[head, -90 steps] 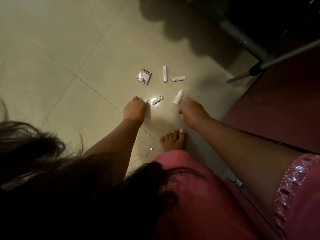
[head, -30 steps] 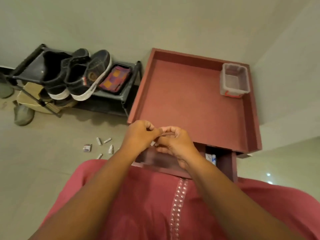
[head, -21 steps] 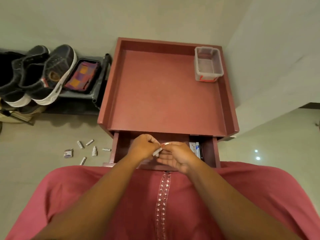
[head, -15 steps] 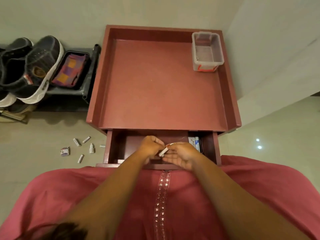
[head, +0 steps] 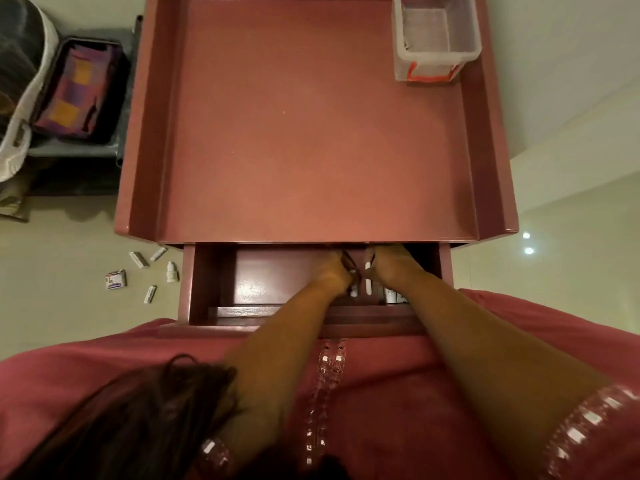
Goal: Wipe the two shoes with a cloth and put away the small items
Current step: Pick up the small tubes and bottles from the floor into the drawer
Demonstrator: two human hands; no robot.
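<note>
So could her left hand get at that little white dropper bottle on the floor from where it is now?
Probably not without moving. The left hand is down inside the open drawer, and the drawer's side wall stands between it and the dropper bottle on the floor. She'd need to withdraw and bend down.

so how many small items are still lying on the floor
5, all left of the maroon drawer unit: two white tubes at the back, a small white dropper bottle, a flat printed packet, and a third white tube nearest. More may be hidden.
</note>
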